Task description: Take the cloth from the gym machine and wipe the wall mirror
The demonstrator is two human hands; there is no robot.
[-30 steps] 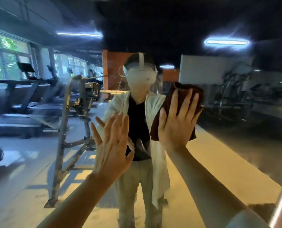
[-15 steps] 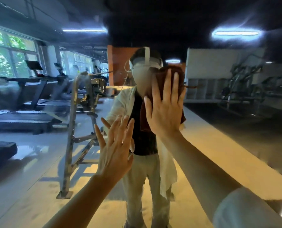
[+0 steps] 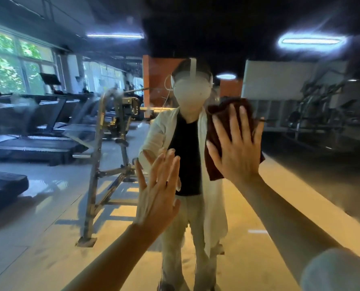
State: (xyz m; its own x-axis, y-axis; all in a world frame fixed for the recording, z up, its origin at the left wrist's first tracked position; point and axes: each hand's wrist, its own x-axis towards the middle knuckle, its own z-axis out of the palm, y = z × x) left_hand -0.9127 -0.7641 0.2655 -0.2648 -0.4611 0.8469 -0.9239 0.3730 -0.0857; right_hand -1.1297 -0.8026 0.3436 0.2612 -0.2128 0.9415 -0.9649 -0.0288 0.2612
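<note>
wall mirror [image 3: 301, 185]: right hand [image 3: 236, 150] presses maroon cloth [image 3: 219, 120] flat.

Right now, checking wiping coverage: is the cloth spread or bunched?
Bunched: the cloth sits crumpled under the right hand, pressed on the mirror.

The wall mirror [image 3: 301, 196] fills the view ahead. The right hand [image 3: 236, 150] lies flat on the cloth [image 3: 219, 127] against it; the left hand [image 3: 157, 190] lies lower left. Reflected treadmills [image 3: 38, 141] stand far left, a metal rack [image 3: 103, 160] between.
</note>
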